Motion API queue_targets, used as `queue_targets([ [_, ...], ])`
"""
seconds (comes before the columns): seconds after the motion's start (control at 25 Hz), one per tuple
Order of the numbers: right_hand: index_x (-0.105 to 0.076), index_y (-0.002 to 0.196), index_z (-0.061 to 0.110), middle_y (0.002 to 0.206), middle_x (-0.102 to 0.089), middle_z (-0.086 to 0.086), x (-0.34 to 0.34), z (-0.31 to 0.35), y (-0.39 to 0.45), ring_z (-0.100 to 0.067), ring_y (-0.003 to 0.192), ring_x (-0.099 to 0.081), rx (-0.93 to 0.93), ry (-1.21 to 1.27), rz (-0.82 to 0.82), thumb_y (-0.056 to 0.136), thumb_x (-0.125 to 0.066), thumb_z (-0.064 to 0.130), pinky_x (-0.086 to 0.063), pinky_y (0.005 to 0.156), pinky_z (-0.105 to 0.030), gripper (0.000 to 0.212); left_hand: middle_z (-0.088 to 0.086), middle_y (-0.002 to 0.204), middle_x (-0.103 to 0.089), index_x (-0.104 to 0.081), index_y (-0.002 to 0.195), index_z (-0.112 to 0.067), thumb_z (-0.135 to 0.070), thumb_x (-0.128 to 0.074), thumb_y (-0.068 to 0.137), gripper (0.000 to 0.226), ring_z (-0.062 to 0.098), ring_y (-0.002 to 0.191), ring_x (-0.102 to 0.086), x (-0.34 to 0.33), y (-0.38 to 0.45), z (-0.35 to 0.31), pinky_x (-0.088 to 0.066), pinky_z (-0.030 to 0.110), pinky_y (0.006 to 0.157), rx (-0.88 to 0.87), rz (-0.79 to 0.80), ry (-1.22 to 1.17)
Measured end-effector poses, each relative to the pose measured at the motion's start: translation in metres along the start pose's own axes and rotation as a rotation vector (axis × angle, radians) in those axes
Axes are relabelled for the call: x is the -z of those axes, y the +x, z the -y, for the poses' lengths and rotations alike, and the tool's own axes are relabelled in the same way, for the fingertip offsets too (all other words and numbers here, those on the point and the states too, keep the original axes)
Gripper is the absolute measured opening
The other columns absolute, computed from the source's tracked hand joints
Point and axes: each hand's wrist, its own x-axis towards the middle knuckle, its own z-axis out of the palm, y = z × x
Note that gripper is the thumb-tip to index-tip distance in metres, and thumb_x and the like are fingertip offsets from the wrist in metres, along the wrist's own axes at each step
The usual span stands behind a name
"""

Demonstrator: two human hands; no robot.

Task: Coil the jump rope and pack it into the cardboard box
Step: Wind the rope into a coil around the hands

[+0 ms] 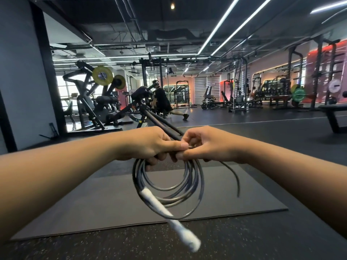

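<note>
The jump rope (189, 186) is a dark grey cord wound into several loops that hang in front of me. My left hand (150, 143) grips the top of the coil. My right hand (208, 145) pinches the cord right beside it, thumbs almost touching. A white handle (169, 212) dangles from the lower left of the coil and points down towards me, blurred. A loose tail of cord (234, 177) swings out to the right of the loops. No cardboard box is in view.
A grey exercise mat (105, 201) lies on the speckled rubber floor below my hands. A black bar stand (159, 121) sits just beyond them. A weight machine (90, 102) stands at left, where a person lunges further back, and racks (298, 96) line the right.
</note>
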Motion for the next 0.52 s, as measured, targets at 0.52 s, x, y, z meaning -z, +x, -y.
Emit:
queue_targets([
  [0.52, -0.07, 0.102, 0.013, 0.077, -0.053, -0.008, -0.018, -0.057, -0.046, -0.021, 0.074, -0.054, -0.127, 0.497, -0.188, 0.097, -0.053, 0.048, -0.053, 0.08, -0.042, 0.039, -0.002, 0.061, -0.022, -0.043, 0.07, -0.017, -0.053, -0.051, 0.095, 0.045, 0.012, 0.044, -0.022, 0.017, -0.024, 0.016, -0.033, 0.023, 0.041, -0.142, -0.298, -0.755],
])
